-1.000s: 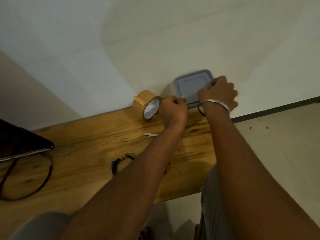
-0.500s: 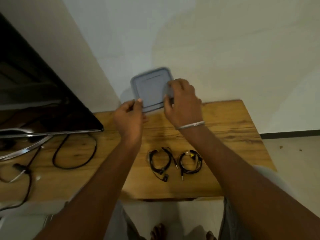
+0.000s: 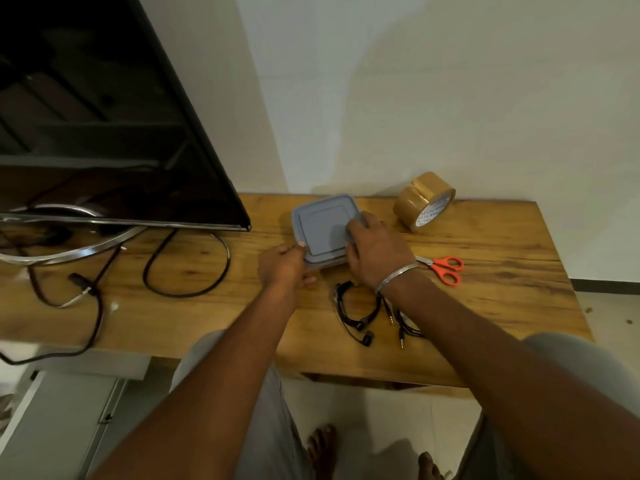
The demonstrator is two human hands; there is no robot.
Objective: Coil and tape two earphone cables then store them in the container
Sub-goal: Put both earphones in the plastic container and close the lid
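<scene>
Both hands grip the lidded grey container (image 3: 323,230) at frame centre: left hand (image 3: 284,268) on its lower-left corner, right hand (image 3: 375,251) on its right edge. Two coiled earphone cables (image 3: 356,311) lie just below, nearer the right wrist.

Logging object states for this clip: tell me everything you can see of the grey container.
The grey container is a square, round-cornered box that looks like plastic, with a flat lid bearing a raised square panel. The lid is on. It sits flat on the wooden table, towards the wall, between the TV and the tape roll. The left hand touches its near-left corner; the right hand lies over its right side. Its contents cannot be seen.
</scene>
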